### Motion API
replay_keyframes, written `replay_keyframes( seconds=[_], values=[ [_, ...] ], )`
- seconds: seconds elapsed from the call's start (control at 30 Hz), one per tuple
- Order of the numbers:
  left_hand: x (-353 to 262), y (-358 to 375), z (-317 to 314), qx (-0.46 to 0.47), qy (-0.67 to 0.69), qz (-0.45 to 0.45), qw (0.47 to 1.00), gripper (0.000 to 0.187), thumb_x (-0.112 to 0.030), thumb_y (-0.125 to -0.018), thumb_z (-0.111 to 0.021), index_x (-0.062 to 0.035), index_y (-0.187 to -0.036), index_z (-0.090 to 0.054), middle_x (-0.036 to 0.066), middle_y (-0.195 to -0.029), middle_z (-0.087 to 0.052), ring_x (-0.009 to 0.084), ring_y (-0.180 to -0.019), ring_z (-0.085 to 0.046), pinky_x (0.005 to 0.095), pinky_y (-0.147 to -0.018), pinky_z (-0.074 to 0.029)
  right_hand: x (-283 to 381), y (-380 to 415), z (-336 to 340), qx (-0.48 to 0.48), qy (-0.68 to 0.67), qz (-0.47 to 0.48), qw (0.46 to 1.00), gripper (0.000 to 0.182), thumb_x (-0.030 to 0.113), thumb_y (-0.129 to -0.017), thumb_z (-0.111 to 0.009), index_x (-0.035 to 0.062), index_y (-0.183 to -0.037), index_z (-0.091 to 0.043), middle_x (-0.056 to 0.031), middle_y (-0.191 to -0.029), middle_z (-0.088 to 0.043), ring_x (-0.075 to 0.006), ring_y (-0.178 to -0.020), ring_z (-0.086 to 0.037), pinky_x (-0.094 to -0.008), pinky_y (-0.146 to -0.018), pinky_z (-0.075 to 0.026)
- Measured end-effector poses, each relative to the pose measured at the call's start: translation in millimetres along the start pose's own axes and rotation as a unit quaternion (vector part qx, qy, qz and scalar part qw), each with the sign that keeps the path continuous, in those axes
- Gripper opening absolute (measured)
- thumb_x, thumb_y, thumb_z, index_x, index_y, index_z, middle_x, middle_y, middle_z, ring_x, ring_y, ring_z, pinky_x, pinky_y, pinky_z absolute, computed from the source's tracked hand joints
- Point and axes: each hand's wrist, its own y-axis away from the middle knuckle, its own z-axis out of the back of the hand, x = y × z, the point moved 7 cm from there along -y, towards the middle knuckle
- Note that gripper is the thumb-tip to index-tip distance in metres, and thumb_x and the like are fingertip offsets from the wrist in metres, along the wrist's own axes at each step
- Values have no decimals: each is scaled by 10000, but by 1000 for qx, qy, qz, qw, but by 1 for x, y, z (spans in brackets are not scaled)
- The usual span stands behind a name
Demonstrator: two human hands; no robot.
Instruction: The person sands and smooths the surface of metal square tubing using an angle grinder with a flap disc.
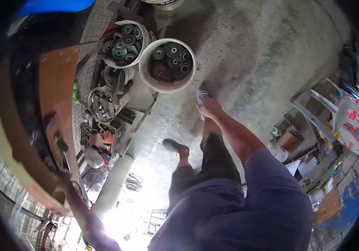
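Left hand [63, 183] is reaching to the brown wooden counter [58, 88]; fingers blurring, can't tell spread or contact. Right hand [206, 108] is hanging near a white round bucket [143, 77] of dark discs [173, 50]; can't tell finger spread or grip. Bucket is standing on rough grey concrete floor [246, 62], wire mesh [88, 35] running behind the counter. Counting: three white buckets, two holding discs; two striped grey shoes [172, 145].

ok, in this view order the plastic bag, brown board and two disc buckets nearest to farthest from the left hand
1. brown board, by the left hand
2. right bucket and left bucket, ahead: too close to call
3. plastic bag, far right
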Motion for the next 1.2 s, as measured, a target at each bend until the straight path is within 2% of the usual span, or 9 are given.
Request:
replay_keyframes(
  seconds=[0.1,0.33,0.43,0.63,0.73,0.83,0.93,1.07,1.2],
  values=[
    [1,2,-12,14,-6,-4,1000,1012,-297,-828,-813,-33,-1578,-187,265,-1483,-473,419,-1339,-515,525,-1122,-390,66,-69,0,-57,3,66,996,292,223,-942,-577,76,-1179,-662,-196,-1130,-691,-385,-1050,-687,-497,-874,-554],
    [4,13,-39,42,-22,-12,999,968,-280,-836,-799,-19,-1568,-221,263,-1466,-493,418,-1336,-519,519,-1115,-402,79,-236,-72,75,13,-53,996,348,263,-1022,-433,108,-1174,-705,-190,-1261,-679,-362,-1163,-665,-497,-940,-547],
    [8,13,-48,53,-24,-13,998,950,-273,-840,-794,-13,-1563,-236,262,-1459,-502,417,-1334,-520,517,-1112,-407,57,-279,-82,-112,-34,-80,990,440,316,-1045,-373,73,-1239,-684,-197,-1190,-715,-362,-1132,-678,-484,-976,-522],
    [13,23,-51,58,-20,2,998,913,-259,-847,-782,-1,-1554,-265,261,-1444,-519,416,-1331,-524,513,-1107,-417,25,-264,-59,-107,-118,-161,974,367,332,-1040,-453,114,-1217,-689,-220,-1267,-668,-397,-1165,-646,-483,-956,-531],
    [18,28,-45,53,-15,9,998,895,-252,-851,-776,5,-1550,-279,260,-1437,-528,416,-1330,-525,510,-1104,-422,43,-249,-45,-31,104,-17,994,368,317,-1045,-439,120,-1271,-653,-219,-1281,-663,-414,-1136,-653,-503,-942,-530],
    [22,33,-36,44,-12,21,999,878,-245,-854,-770,11,-1545,-294,259,-1430,-536,415,-1328,-527,508,-1101,-427,67,-198,17,12,57,-25,998,382,333,-1015,-546,95,-1306,-608,-221,-1256,-677,-402,-1121,-667,-469,-946,-539],
    [25,40,-21,29,-9,33,999,860,-238,-858,-765,17,-1541,-308,259,-1423,-545,415,-1327,-528,506,-1099,-432,77,-155,74,-67,-239,-64,967,554,329,-945,-690,7,-1363,-519,-225,-1225,-687,-360,-1124,-682,-424,-997,-523],
    [31,46,-1,5,7,59,998,837,-228,-863,-757,25,-1535,-328,258,-1413,-556,414,-1325,-530,503,-1095,-439,134,-68,146,-87,-505,35,858,618,258,-919,-773,-31,-1384,-485,-131,-1256,-661,-199,-1193,-615,-360,-1049,-479],
    [40,45,11,-16,35,105,994,814,-219,-868,-749,33,-1529,-347,257,-1403,-568,414,-1323,-533,500,-1091,-446,226,52,208,-41,-549,145,822,587,246,-931,-750,73,-1417,-470,-48,-1079,-643,-98,-809,-578,-274,-706,-489]
  ],
)
